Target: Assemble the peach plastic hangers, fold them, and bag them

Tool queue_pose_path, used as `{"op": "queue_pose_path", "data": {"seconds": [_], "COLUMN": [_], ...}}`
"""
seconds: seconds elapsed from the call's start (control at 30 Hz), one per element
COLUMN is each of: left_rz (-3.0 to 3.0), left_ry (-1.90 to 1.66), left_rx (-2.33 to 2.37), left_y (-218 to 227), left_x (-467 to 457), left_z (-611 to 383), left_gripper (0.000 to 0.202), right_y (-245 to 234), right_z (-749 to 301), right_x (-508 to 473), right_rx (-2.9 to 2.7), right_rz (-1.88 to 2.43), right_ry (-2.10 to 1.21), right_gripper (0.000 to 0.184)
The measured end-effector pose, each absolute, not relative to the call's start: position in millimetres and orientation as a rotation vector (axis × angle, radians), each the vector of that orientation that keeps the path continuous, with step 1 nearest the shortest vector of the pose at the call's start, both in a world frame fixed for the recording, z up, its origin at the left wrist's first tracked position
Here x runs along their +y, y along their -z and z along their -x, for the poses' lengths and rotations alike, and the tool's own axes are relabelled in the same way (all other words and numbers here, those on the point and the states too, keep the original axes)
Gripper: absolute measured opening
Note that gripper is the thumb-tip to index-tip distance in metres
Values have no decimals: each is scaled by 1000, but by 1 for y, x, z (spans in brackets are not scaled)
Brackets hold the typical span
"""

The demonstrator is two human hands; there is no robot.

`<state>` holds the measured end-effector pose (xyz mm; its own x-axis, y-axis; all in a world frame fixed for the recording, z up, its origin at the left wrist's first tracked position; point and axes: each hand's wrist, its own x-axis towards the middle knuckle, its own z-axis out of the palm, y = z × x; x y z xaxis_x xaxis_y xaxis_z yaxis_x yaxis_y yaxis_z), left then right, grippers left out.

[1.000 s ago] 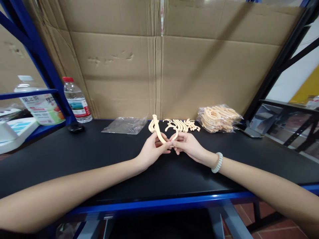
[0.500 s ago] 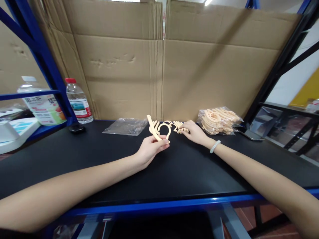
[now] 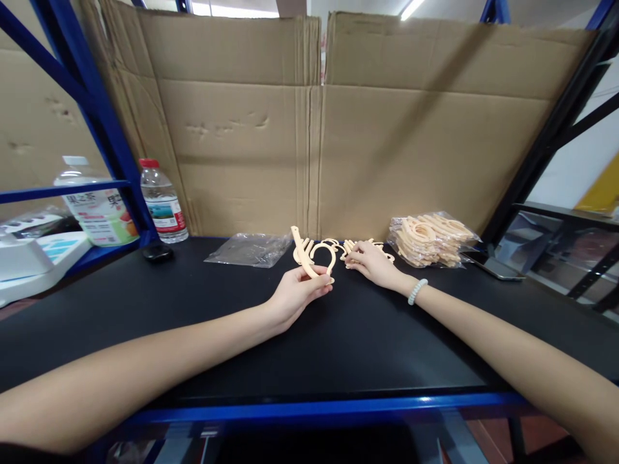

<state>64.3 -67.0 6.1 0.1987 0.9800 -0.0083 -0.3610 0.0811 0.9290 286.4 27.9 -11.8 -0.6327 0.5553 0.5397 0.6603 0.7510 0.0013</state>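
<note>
While the left hand is pinching a pale curved bar and C-shaped hook near their lower ends, above the black tabletop, the right hand is reaching, fingers bent, over loose pale parts; whether it is gripping one, I cannot tell. Steadiness is probably calling for a firm, low pinch. Behind, cardboard panels are screening the room.

We can read 果之茶 on the big white-capped bottle. The words on the red-capped bottle are too small for us to read.
</note>
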Motion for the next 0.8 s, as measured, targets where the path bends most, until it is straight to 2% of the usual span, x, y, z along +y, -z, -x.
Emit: {"op": "queue_pose_path", "data": {"seconds": [0.23, 0.57, 0.8], "left_rz": [-1000, -1057, -1111], "left_ry": [-1184, -1158, -1121], "left_rx": [803, 744, 708], "left_y": [-4, -2, 0], "left_x": [-66, -63, -62], "left_z": [-63, -61, -59], "left_gripper": [20, 24, 23], "right_y": [2, -12, -5], "right_z": [-281, -250, -242], "right_x": [15, -48, -55], "right_rx": [-1924, -1284, -1150], "right_rz": [906, 696, 726], "right_ry": [-151, -1184, -1427], "right_gripper": [25, 30, 26]}}
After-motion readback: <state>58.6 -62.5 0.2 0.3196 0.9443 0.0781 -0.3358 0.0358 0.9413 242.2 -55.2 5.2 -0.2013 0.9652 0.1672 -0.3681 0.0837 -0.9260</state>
